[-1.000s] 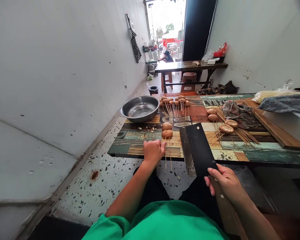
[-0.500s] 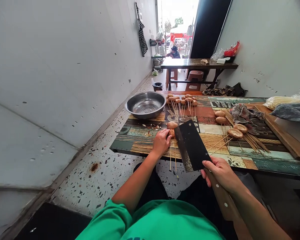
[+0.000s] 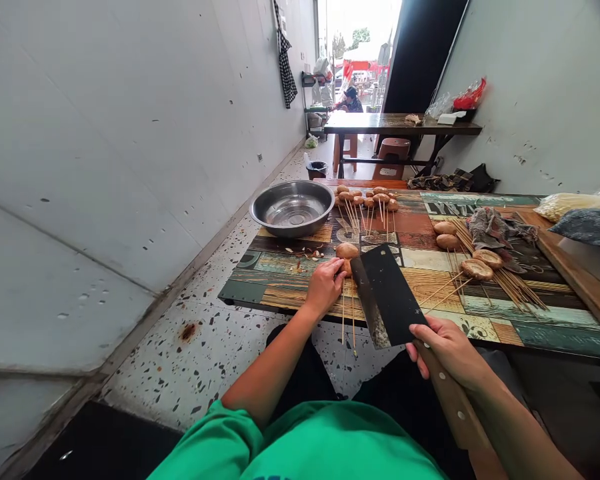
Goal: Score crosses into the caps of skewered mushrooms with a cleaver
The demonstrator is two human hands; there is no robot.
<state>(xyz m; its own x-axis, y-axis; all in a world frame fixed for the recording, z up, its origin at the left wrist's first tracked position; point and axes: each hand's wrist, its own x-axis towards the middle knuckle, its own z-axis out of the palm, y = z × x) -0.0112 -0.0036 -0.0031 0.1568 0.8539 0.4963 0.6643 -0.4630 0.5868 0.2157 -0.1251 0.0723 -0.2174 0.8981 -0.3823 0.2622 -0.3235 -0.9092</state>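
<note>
My left hand (image 3: 325, 288) is closed on a brown skewered mushroom (image 3: 348, 268) near the table's front edge, its fingertips pressed against the cap. A second mushroom (image 3: 347, 251) sits just beyond it. From the pair, two thin wooden skewers (image 3: 353, 313) stick out toward me past the edge. My right hand (image 3: 443, 347) is wrapped round the wooden handle of a cleaver (image 3: 389, 293). The broad dark blade leans across the table edge, its far end close beside the held mushroom. Whether the edge touches the cap, I cannot tell.
A steel basin (image 3: 293, 210) stands at the back left, with trimmings (image 3: 305, 253) before it. Several skewered mushrooms (image 3: 380, 198) lie behind. To the right are more mushrooms (image 3: 477, 269), loose skewers (image 3: 523, 290), a grey rag (image 3: 490, 230) and a wooden board (image 3: 570, 267). A person (image 3: 351, 100) sits far off.
Both hands keep their holds, and the cleaver stays beside the mushroom with almost no movement. The whole view has shifted slightly.
</note>
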